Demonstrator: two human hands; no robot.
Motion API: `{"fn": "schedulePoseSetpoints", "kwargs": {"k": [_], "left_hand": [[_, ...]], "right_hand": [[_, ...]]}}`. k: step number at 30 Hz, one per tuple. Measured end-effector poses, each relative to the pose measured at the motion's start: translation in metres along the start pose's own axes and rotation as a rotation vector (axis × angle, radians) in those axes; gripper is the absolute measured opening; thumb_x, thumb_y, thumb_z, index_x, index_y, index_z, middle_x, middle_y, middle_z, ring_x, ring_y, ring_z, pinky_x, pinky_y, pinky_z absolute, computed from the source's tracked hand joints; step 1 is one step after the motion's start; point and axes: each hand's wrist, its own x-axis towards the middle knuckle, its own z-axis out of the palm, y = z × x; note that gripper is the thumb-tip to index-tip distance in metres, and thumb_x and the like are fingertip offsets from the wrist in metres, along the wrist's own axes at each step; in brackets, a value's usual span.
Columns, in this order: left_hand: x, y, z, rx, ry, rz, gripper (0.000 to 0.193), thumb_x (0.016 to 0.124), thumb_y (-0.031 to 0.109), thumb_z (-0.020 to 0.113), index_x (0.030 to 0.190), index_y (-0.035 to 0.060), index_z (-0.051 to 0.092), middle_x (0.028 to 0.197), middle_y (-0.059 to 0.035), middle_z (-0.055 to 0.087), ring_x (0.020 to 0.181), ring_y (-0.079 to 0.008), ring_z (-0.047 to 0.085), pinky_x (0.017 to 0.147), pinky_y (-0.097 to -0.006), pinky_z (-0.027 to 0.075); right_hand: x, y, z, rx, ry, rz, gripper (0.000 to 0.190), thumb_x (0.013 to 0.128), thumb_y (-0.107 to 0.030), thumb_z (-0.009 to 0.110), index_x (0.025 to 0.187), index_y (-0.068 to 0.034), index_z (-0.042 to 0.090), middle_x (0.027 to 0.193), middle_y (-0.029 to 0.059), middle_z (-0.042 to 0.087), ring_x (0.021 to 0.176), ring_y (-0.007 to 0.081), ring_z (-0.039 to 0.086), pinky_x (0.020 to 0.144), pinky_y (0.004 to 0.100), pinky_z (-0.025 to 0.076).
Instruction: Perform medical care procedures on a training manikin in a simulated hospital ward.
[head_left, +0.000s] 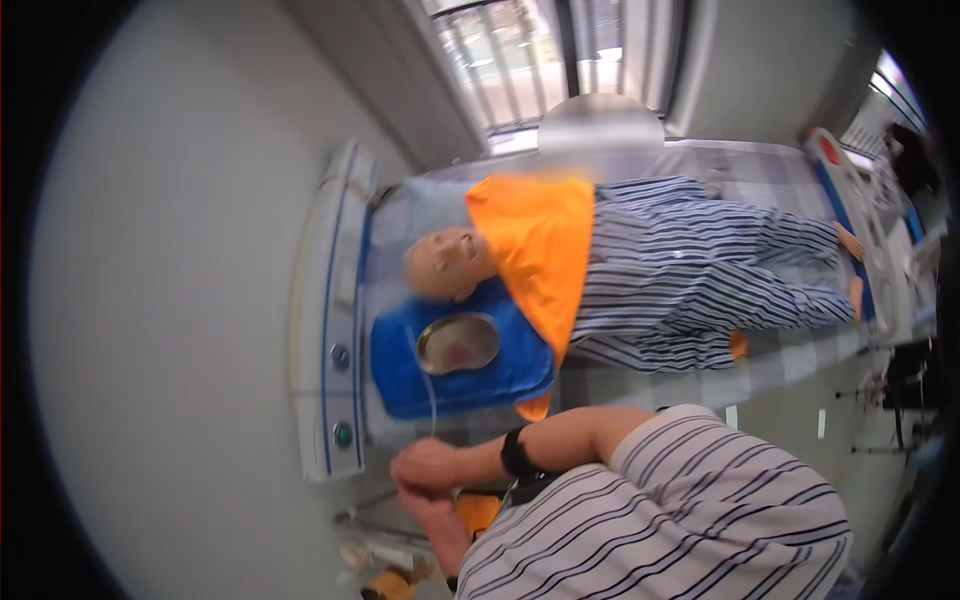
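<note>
My right hand (433, 459), with a black band on its wrist, is closed against my left hand (409, 486) beside the bed. Their fingers overlap and blur, so I cannot tell whether anything is between them. A thin pale tube (429, 382) runs from the blue pad (480, 390) down to my hands; its end is hidden. On the pad rests a metal kidney dish (469, 337) with a pinkish item (456, 352) inside. A training manikin (442, 259) lies on its back, mouth open, an orange cloth (551, 255) across its chest. It wears striped pyjamas (675, 277).
The bed's headboard (337, 307) stands near a wall (172, 300) on the left; its footboard (847, 195) is at right. Behind the bed is a barred window (502, 67). A person (911, 161) is at far right. Orange items (394, 583) lie low down.
</note>
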Motion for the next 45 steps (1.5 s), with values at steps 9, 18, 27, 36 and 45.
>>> {"fn": "schedulePoseSetpoints", "kwargs": {"k": [9, 18, 27, 36, 45], "left_hand": [[-0.019, 0.012, -0.018, -0.138, 0.117, -0.039, 0.019, 0.096, 0.025, 0.054, 0.104, 0.0102, 0.063, 0.103, -0.0019, 0.066, 0.097, -0.0156, 0.062, 0.088, -0.0338, 0.048], [-0.021, 0.010, -0.009, -0.144, 0.173, -0.027, 0.020, 0.097, 0.030, 0.053, 0.100, 0.0130, 0.063, 0.098, 0.0006, 0.067, 0.090, -0.0134, 0.062, 0.083, -0.0310, 0.051], [-0.018, 0.008, 0.006, 0.057, 0.227, 0.268, 0.018, 0.097, 0.022, 0.054, 0.103, 0.0061, 0.059, 0.095, -0.0043, 0.065, 0.087, -0.0134, 0.062, 0.078, -0.0274, 0.052], [-0.018, -0.003, 0.025, 0.013, 0.232, 0.275, 0.023, 0.101, 0.021, 0.044, 0.107, 0.0028, 0.056, 0.100, -0.0051, 0.061, 0.090, -0.0146, 0.061, 0.079, -0.0301, 0.051], [0.012, 0.014, 0.044, 0.053, 0.106, 0.305, 0.019, 0.097, 0.016, 0.052, 0.108, 0.0019, 0.056, 0.102, -0.0057, 0.062, 0.094, -0.0155, 0.061, 0.082, -0.0286, 0.051]], "right_hand": [[-0.006, -0.011, 0.009, 0.067, 0.002, 0.091, 0.015, 0.077, -0.012, 0.061, 0.088, -0.005, 0.055, 0.084, 0.0139, 0.064, 0.082, 0.0331, 0.064, 0.070, 0.0422, 0.051], [-0.007, -0.005, 0.019, 0.212, -0.016, 0.209, 0.016, 0.087, -0.019, 0.056, 0.091, -0.003, 0.056, 0.080, 0.0182, 0.065, 0.076, 0.0374, 0.064, 0.067, 0.0454, 0.051], [-0.001, -0.007, 0.010, 0.247, 0.010, 0.229, 0.019, 0.088, -0.021, 0.055, 0.089, -0.002, 0.056, 0.073, 0.0203, 0.064, 0.073, 0.0396, 0.063, 0.066, 0.0485, 0.049], [0.004, -0.011, 0.008, 0.136, -0.010, 0.282, 0.018, 0.085, -0.019, 0.055, 0.087, -0.001, 0.055, 0.072, 0.0197, 0.064, 0.068, 0.0386, 0.064, 0.063, 0.0468, 0.050], [0.033, 0.022, 0.002, -0.014, 0.139, -0.005, 0.019, 0.077, -0.014, 0.059, 0.091, -0.004, 0.052, 0.073, 0.0145, 0.064, 0.074, 0.0320, 0.065, 0.062, 0.0432, 0.051]]}}
